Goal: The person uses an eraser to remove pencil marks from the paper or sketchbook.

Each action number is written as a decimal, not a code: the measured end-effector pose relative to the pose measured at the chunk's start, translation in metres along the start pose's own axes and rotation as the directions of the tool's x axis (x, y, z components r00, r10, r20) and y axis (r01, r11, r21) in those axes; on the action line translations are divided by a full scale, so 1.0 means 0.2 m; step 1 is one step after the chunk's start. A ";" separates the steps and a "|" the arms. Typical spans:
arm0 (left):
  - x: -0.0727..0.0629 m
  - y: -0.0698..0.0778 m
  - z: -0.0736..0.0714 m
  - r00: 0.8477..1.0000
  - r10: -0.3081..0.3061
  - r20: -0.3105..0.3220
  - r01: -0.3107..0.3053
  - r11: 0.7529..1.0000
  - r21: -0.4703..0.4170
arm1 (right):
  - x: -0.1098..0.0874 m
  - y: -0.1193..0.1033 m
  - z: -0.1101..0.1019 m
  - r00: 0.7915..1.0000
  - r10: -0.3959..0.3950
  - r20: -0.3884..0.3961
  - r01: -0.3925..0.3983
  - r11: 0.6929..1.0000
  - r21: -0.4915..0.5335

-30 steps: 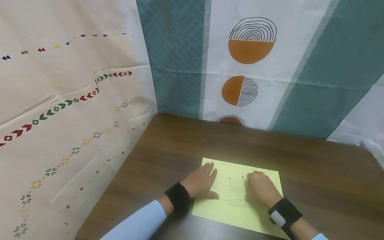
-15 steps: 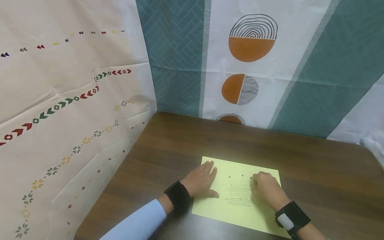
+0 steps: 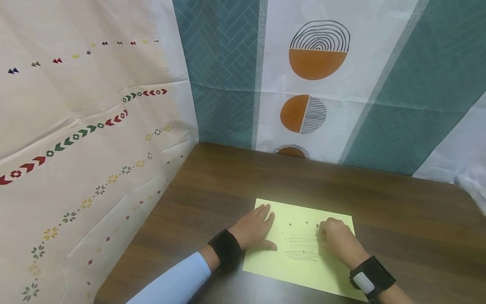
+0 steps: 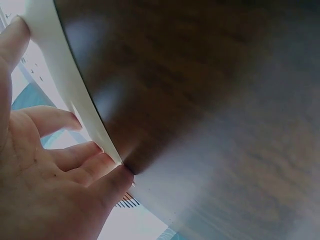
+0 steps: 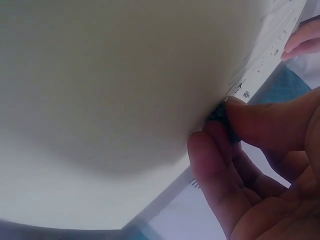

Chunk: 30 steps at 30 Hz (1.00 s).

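Note:
A pale yellow sheet of paper (image 3: 281, 270) lies on the wooden table, with faint dark pencil-like lines and several small dark spots. My left hand (image 3: 252, 228) rests on its left edge, fingers spread and thumb apart. On the right part of the sheet, the fingers of my right hand (image 3: 338, 238) are curled, with the tips down at the paper. The right wrist view has thumb and fingers pinching a small dark piece (image 5: 218, 114); most of it is hidden, so its kind is unclear. Beside those fingertips in the head view is a dark spot (image 3: 317, 226).
The brown wooden table (image 3: 212, 185) extends around the sheet. A patterned cream cloth (image 3: 95, 126) hangs along the left side. Behind the table hangs a teal and white curtain (image 3: 224, 84) with orange half-circles. Each wrist wears a black band (image 3: 225, 249).
My right hand has shifted slightly right across the paper, and a dark spot now shows beside its fingertips. In the last half second it barely moves. My left hand stays in place.

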<state>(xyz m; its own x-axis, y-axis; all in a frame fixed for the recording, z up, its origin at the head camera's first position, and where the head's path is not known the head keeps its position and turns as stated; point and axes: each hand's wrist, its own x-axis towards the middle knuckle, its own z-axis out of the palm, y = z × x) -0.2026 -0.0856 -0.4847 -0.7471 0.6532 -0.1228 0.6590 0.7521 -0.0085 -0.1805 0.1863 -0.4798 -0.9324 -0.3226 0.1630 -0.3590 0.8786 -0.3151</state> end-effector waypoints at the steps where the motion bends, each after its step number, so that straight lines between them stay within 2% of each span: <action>1: 0.00 0.00 0.00 1.000 0.000 0.000 0.000 1.000 -0.001 | 0.00 0.00 0.00 1.000 -0.009 -0.007 0.009 1.000 0.004; 9: 0.00 0.00 0.01 1.000 0.008 -0.019 -0.009 1.000 -0.012 | 0.00 0.02 -0.02 0.996 -0.051 -0.080 0.054 0.998 0.033; 14: 0.00 0.01 0.01 1.000 -0.001 -0.014 0.001 1.000 -0.015 | 0.02 -0.01 -0.03 0.990 -0.065 -0.127 0.074 0.995 0.064; 22: 0.01 0.00 0.02 1.000 0.003 -0.013 -0.004 1.000 -0.004 | 0.07 -0.11 -0.03 0.990 -0.093 -0.106 0.103 0.990 0.095; 30: 0.00 -0.01 0.02 1.000 0.011 -0.021 -0.011 1.000 -0.004 | 0.11 -0.21 0.02 0.991 -0.134 -0.014 0.135 0.980 0.147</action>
<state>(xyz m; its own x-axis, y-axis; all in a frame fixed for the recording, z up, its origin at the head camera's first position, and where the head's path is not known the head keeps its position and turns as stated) -0.2041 -0.0867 -0.4882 -0.7413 0.6634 -0.1019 0.6671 0.7450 -0.0030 -0.1869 0.1415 -0.4659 -0.8752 -0.4325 0.2166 -0.4834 0.7657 -0.4242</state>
